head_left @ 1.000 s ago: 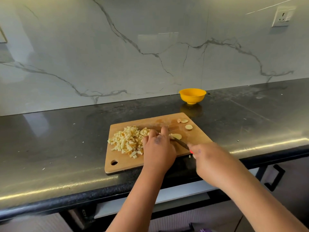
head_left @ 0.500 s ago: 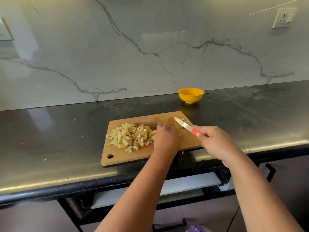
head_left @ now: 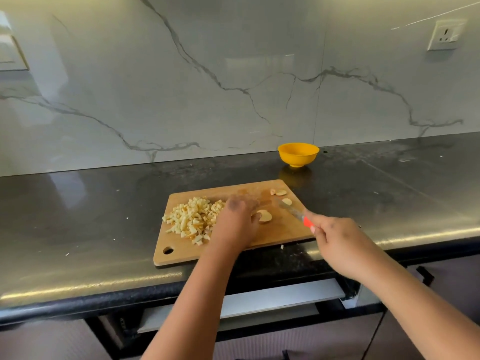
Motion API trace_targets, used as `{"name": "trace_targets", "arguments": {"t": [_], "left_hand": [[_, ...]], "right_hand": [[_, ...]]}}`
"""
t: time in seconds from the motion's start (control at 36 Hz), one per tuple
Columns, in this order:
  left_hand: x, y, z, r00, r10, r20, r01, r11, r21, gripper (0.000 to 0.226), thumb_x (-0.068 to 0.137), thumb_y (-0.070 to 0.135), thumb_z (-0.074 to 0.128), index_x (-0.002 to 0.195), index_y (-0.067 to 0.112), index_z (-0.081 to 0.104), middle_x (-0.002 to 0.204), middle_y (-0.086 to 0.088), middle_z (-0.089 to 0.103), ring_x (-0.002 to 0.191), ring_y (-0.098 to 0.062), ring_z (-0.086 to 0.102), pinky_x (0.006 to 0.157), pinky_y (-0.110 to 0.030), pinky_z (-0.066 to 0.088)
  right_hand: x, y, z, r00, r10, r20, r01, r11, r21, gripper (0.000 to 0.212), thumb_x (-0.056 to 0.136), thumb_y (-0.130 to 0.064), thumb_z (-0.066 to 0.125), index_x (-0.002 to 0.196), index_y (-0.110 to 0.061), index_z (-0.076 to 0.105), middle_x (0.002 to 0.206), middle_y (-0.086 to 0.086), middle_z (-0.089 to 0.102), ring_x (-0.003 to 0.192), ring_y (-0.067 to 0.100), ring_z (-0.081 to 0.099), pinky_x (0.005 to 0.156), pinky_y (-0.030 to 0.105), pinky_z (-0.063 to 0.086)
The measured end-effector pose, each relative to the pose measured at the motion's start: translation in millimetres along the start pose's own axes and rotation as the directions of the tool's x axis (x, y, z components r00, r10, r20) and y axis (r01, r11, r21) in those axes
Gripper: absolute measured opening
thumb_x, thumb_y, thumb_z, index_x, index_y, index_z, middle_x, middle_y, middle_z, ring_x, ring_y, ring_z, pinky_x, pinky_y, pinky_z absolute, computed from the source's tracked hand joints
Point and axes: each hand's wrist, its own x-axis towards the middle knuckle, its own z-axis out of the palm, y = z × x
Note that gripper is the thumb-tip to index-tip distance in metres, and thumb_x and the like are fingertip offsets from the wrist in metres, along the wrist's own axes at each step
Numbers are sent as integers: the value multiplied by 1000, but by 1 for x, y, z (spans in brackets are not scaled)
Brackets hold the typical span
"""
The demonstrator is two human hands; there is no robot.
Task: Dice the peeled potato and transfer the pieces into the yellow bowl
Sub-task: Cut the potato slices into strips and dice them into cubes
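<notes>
Lowered again, the knife (head_left: 292, 211) in the right hand (head_left: 337, 240) nears slices (head_left: 265, 216) the left hand (head_left: 237, 222) steadies for dicing.

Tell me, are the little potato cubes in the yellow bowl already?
No, the diced potato lies heaped on the cutting board, and the yellow bowl stands apart by the wall.

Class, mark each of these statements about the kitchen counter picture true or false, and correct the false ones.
1. The small yellow bowl stands on the wooden cutting board. False: it stands on the black counter behind the board.
2. The right hand holds a red-handled knife. True.
3. The pile of diced potato lies on the board's left part. True.
4. Potato pieces already fill the bowl. False: none are visible inside.
5. The left hand is on the board, beside a potato slice. True.
</notes>
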Motion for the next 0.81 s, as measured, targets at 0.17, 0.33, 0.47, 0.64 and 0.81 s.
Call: {"name": "trace_targets", "arguments": {"t": [0.17,0.33,0.47,0.64,0.81], "left_hand": [[-4,6,16,998,-63,26,61,994,90,32,101,31,50,124,17,66,117,-6,67,115,-21,49,97,-32,43],[5,1,17,994,-76,73,69,993,95,34,98,44,53,123,26,67,128,4,64,119,-25,40,100,-38,40],[10,-6,22,994,-91,54,88,995,48,35,96,45,57,121,25,69,123,5,67,115,-22,43,98,-31,37],[13,-10,27,995,-87,48,85,996,25,32,94,47,59,113,25,73,114,5,70,111,-21,47,99,-34,39],[9,-11,27,996,-86,28,86,996,-5,32,93,48,60,108,24,75,107,4,72,108,-21,49,94,-35,44]], "right_hand": [[-6,-6,27,1000,0,31,0,1000,2,48,104,-20,35,151,-29,32,73,-7,60,47,6,46,42,17,37],[-5,-13,27,999,-41,-21,41,999,15,47,105,-21,34,150,-31,33,61,-7,49,45,7,40,42,19,32],[1,-23,40,1000,-8,1,8,1000,-13,56,100,-12,39,152,-32,29,82,-7,62,59,5,48,49,15,38],[5,-29,38,997,27,69,-21,995,-95,64,94,-6,42,152,-30,29,101,0,64,84,18,62,74,35,57],[-13,-16,9,998,36,53,-24,977,-211,59,98,-10,43,148,-39,34,118,2,66,91,17,64,73,25,54]]}}
